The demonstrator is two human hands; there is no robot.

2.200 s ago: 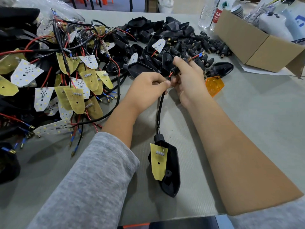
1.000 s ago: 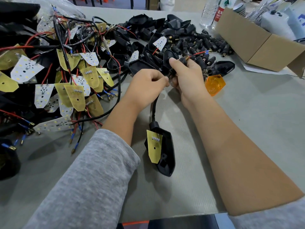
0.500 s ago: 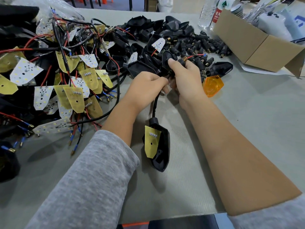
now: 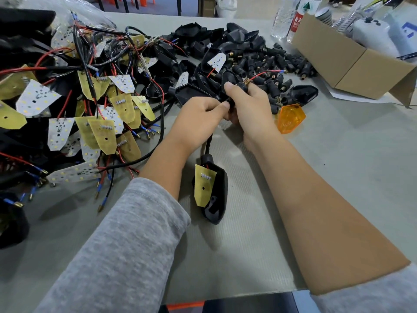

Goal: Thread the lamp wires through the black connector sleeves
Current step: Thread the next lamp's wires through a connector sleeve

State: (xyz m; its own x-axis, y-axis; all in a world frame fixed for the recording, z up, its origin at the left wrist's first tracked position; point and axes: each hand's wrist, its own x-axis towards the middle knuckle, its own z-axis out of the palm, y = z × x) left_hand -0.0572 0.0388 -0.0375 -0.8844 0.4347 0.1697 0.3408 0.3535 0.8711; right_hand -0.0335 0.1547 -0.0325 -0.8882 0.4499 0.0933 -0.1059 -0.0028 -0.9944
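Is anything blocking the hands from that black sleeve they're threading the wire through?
Nothing visible does. The right hand already holds the black connector sleeve, and the left hand pinches the cable just below it. The red wire already sticks out of the sleeve's far end, towards the pile of loose sleeves.

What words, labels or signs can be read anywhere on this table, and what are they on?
Water bottle, red label: white Chinese characters, too blurred to read.
Same bottle, green patch: white triangle logo, no legible words.
White item in the cardboard box: blue mark, cut off, unreadable.
Circuit boards: no readable print.
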